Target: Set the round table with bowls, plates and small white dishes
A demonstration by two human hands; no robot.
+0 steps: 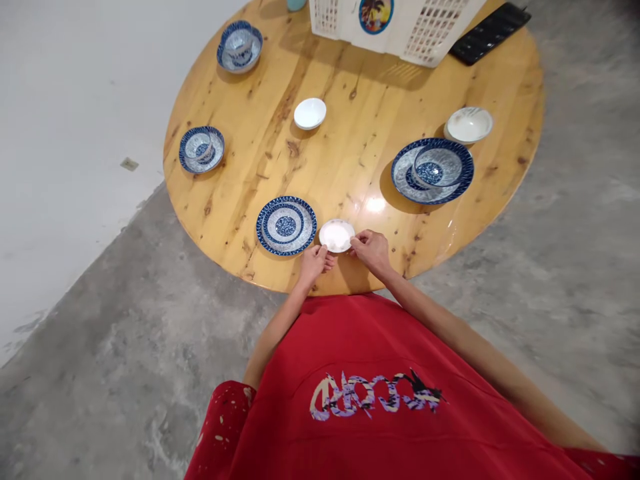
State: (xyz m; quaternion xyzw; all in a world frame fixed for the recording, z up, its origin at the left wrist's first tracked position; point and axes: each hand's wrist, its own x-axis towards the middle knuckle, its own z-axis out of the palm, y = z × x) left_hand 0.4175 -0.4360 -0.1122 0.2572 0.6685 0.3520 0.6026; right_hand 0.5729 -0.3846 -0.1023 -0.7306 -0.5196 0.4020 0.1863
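Observation:
Close to the table's near edge, a small white dish [337, 236] sits between my two hands. My left hand [315, 262] pinches its lower left rim, thumb and fingers together. On the right rim, my right hand [371, 249] also grips the dish with its fingers closed. Just left of it lies a blue-and-white plate [260, 230] with a smaller blue-patterned plate [286, 225] stacked on top. The underside of the dish is hidden, so I cannot tell whether it touches the table.
Around the round wooden table [345, 153] stand a white bowl [310, 114], another white bowl [469, 125], a large blue plate [400, 179] holding a glassy blue bowl [437, 167], and two blue dish stacks at left. A white basket [390, 33] and black tray-like object [493, 32] are at the back.

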